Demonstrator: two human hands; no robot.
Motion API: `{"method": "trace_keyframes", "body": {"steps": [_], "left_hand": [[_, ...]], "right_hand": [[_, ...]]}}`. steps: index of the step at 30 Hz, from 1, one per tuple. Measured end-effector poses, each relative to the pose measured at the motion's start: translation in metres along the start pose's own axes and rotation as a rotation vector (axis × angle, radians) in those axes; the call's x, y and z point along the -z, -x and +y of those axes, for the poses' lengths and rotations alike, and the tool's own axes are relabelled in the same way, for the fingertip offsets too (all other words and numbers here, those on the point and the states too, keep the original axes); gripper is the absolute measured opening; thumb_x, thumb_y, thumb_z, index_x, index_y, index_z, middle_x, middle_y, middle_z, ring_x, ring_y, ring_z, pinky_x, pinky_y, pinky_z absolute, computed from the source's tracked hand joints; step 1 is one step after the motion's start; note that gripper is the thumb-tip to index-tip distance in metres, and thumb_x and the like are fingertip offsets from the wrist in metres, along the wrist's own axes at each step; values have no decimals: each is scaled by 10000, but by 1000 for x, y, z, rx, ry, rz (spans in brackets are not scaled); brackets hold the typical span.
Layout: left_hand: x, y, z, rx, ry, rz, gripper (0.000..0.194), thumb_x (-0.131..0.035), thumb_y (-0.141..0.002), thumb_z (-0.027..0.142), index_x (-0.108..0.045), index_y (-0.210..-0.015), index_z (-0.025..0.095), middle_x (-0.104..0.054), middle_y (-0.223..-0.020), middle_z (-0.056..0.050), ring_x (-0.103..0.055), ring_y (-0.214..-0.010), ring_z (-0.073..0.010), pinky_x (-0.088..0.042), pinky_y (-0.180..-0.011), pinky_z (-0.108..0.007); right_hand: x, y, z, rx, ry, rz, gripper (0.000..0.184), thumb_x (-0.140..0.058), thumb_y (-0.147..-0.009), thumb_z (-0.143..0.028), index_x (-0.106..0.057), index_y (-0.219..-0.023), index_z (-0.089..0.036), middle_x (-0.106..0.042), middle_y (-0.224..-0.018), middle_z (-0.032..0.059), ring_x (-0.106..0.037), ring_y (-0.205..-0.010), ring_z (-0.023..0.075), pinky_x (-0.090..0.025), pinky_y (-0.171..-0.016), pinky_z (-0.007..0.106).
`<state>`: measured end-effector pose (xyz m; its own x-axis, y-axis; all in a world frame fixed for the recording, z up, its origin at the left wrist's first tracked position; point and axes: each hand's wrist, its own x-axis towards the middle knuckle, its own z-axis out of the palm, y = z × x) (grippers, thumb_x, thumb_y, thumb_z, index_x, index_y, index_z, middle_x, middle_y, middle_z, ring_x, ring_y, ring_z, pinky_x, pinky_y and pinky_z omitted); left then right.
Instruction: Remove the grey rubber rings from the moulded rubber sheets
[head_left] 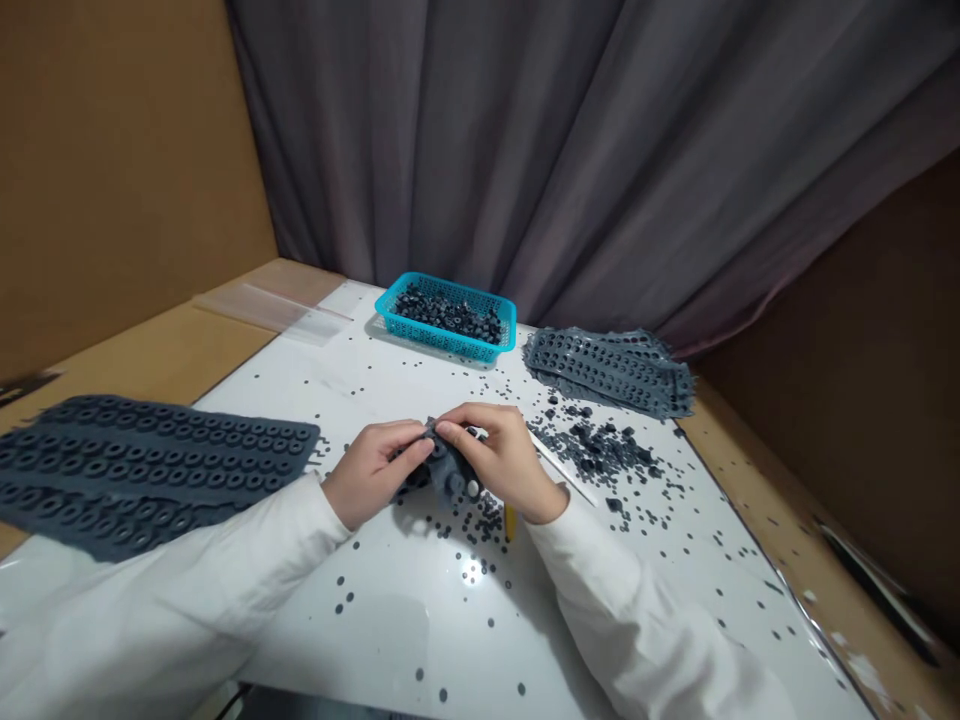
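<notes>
Both hands meet above the middle of the white table, pinching a dark grey moulded rubber sheet (448, 478) with raised round parts on it. My left hand (377, 472) grips its left side, thumb and fingers pressed together. From the right, my right hand (504, 458) holds the upper edge, with its thumb close to the left one. The sheet is bent and partly hidden by the fingers. Small dark discs (484, 520) lie below it, beside a yellow object (510, 522) that is partly covered by my right wrist.
Stacked rubber sheets with rows of rings (150, 460) lie at the left. A blue basket (450, 343) of small dark parts stands at the back. More moulded sheets (607, 370) are piled at the back right, near a heap of black scraps (607, 452) and a white stick (562, 468).
</notes>
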<state>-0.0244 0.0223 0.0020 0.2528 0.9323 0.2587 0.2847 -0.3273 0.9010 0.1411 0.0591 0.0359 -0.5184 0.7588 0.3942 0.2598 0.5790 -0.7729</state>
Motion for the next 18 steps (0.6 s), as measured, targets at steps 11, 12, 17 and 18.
{"method": "trace_keyframes", "body": {"steps": [11,12,17,18], "left_hand": [[-1,5,-6,7,-39,174,289,-454,-856,320,-514,-626,155,-469,-573,25,-461,-564,-113,-370,-542,-215],[-1,4,-7,62,32,175,282,-461,-854,344,-540,-665,151,-507,-599,17,-488,-588,-121,-393,-557,-216],[0,0,-12,152,200,137,288,-504,-834,390,-597,-743,133,-588,-682,-11,-540,-664,-142,-442,-621,-234],[0,1,-12,140,182,139,290,-507,-833,388,-598,-735,131,-582,-671,-9,-534,-654,-140,-437,-609,-231]], "right_hand": [[17,-40,48,-279,-422,632,254,-578,-778,-408,-521,-741,-163,-675,-694,28,-627,-530,121,-521,-580,280],[19,-38,44,-246,-428,537,234,-600,-765,-387,-548,-762,-159,-682,-727,36,-638,-567,128,-531,-612,294],[10,-16,2,-34,-188,188,149,-593,-794,-292,-660,-881,-190,-691,-855,45,-642,-806,158,-521,-762,335],[8,-11,-4,21,-111,131,144,-590,-801,-276,-668,-895,-201,-689,-885,46,-633,-846,162,-509,-794,343]]}}
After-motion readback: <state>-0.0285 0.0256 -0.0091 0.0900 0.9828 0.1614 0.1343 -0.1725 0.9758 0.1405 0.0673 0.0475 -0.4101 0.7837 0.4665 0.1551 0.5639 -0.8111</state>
